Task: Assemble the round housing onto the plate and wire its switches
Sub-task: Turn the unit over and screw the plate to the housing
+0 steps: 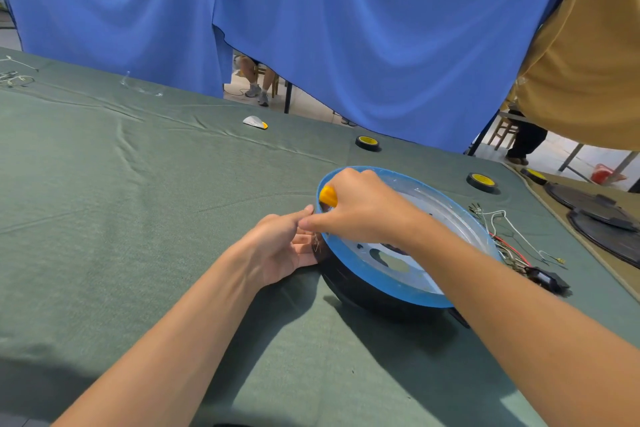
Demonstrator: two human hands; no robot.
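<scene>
The round housing, a black body topped by a blue-rimmed pale disc, is set on the green-clothed table with its open face turned upward. Being round, it shows no long axis, though its outline is seen as an oval running from far left to near right. To the housing's left and on its near side, wide stretches of wrinkled cloth are left open. Beyond the housing the table's far edge is met by a blue curtain, with one tape roll lying before that edge and a second tape roll near the housing's far-right rim. A wire bundle is spread just beside the housing's right side, and black discs are laid farther right, past the cloth's edge. At the housing's far-left rim a yellow-handled tool is clenched in the right hand, its handle end pointed left, away from the housing. The left hand is laid against the housing's black left wall, directly under the right hand, fingers bent; whether anything is pinched there cannot be told.
</scene>
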